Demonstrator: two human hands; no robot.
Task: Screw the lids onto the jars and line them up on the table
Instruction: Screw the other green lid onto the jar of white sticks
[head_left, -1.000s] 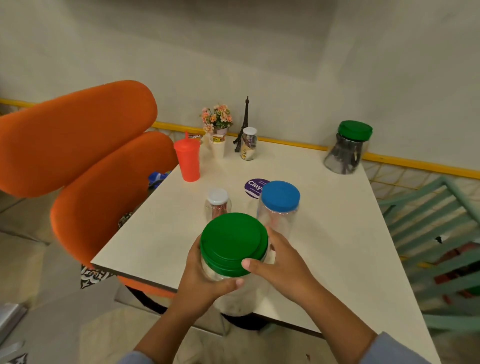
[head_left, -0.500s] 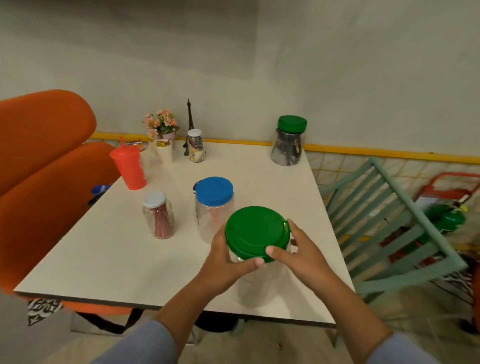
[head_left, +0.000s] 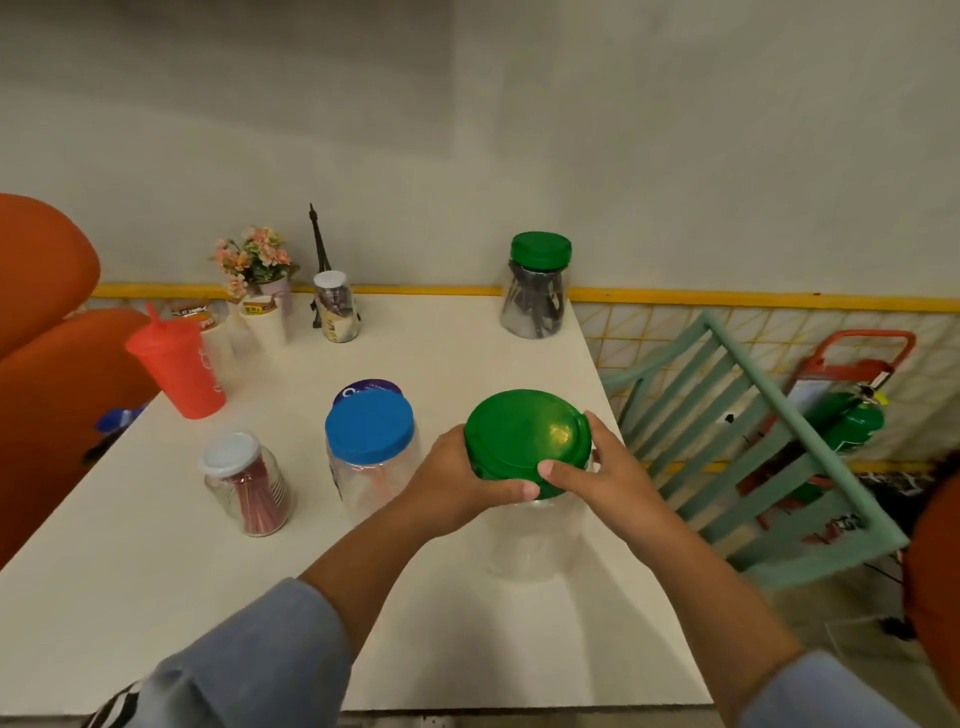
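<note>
**Current state.** The large clear plastic jar (head_left: 530, 540) appears to stand on the white table (head_left: 156, 597), near its right edge and just beside the clear jar with the blue lid (head_left: 370, 428). Both hands are closed round the rim of its wide green screw lid (head_left: 524, 436). The left hand (head_left: 457, 483) wraps the left side and the right hand (head_left: 610, 470) wraps the right side, each with its thumb on the near rim. Neither hand holds the jar body.

**Hazards we judge likely:**

1. **Body rotation.** With no hand on the body, a turn applied at the lid may spin the light, empty-looking jar on the smooth tabletop. The lid would then not tighten.
2. **Cross-threading.** We cannot tell whether the lid sits level on its thread. Forcing it while tilted would jam it.
3. **Edge fall.** A slide to the right would take the jar off the table toward the teal slatted chair (head_left: 753, 467).
4. **Collision.** The left forearm passes close to the blue-lidded jar. A wide elbow sweep could knock it into the small glass jar with the white lid (head_left: 244, 483).
5. **Broken line.** The dark-filled jar with a green lid (head_left: 537, 291) stands well apart at the far corner. We judge the row incomplete until it joins the others.
</note>
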